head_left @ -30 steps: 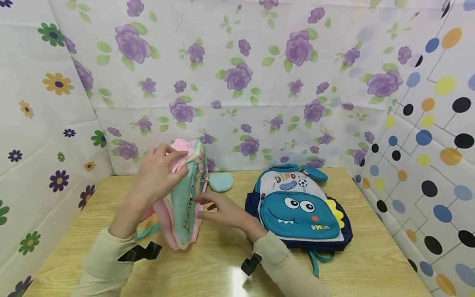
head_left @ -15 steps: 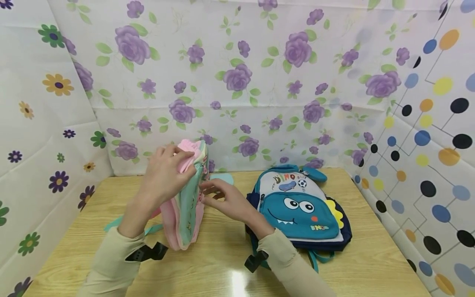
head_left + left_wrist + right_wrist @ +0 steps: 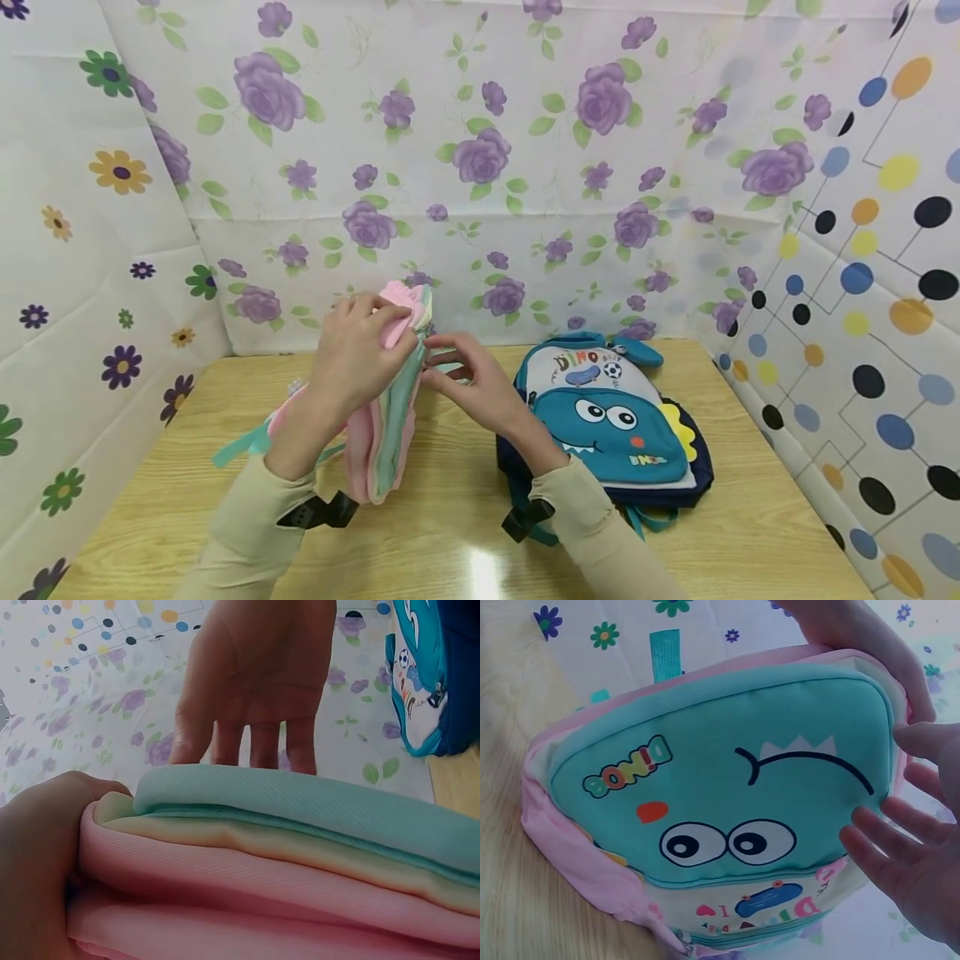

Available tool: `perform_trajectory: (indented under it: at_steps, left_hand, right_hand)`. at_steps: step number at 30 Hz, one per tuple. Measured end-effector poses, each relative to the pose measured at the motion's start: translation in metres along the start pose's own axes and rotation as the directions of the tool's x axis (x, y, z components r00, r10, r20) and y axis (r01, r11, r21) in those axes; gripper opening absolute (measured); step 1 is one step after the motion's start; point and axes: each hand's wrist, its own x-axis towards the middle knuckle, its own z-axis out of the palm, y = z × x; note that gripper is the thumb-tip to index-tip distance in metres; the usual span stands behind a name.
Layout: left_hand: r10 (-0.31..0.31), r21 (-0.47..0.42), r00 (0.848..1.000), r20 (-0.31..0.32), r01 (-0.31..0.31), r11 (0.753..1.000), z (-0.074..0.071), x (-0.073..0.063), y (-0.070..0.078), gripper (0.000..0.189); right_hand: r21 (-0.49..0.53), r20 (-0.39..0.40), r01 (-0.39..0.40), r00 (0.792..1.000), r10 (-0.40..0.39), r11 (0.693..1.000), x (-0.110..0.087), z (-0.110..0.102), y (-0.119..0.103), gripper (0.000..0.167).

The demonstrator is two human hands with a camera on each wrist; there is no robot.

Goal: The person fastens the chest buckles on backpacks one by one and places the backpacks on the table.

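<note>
A pink and mint child's backpack (image 3: pixel 390 433) stands on edge on the table, seen side-on in the head view. My left hand (image 3: pixel 356 354) grips its upper side. In the right wrist view, the mint front pocket (image 3: pixel 705 750) shows a cartoon face with large eyes, and "DINO" lettering. My right hand (image 3: pixel 483 392) is at the pocket's edge, its fingers (image 3: pixel 889 832) fairly straight and spread, at or touching the fabric. Layered pink, cream and mint panels (image 3: pixel 300 810) fill the left wrist view, with the right hand's fingers beyond them.
A blue dinosaur backpack (image 3: pixel 615 425) lies to the right, straps toward me. Teal and pink straps (image 3: pixel 242 448) spread left of the pink backpack. Wooden table (image 3: pixel 442 542); floral cloth (image 3: pixel 480 158) hangs behind, with patterned cloths on both sides.
The pink and mint backpack has shifted right and turned more edge-on, carried by my left hand. My right hand has moved up along its front toward the top.
</note>
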Motion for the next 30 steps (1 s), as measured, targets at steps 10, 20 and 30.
perform_trajectory:
  at_steps: [10,20,30]
  left_hand:
    - [-0.045,-0.213,0.999,-0.012,0.041,0.976,0.017,0.001,0.015,0.031]
    - [0.008,-0.376,0.998,0.068,0.018,0.926,0.023,-0.001,0.020,0.032]
    - [0.041,-0.459,0.980,0.192,0.053,0.887,0.023,-0.005,0.020,0.036]
  right_hand:
    - [0.003,-0.034,0.020,0.999,-0.020,1.000,-0.003,-0.011,0.002,0.046]
    - [-0.016,-0.072,0.003,0.997,-0.005,1.000,-0.009,-0.022,0.003,0.047]
    - [-0.025,-0.061,-0.031,0.998,0.029,0.999,-0.014,-0.036,0.006,0.048]
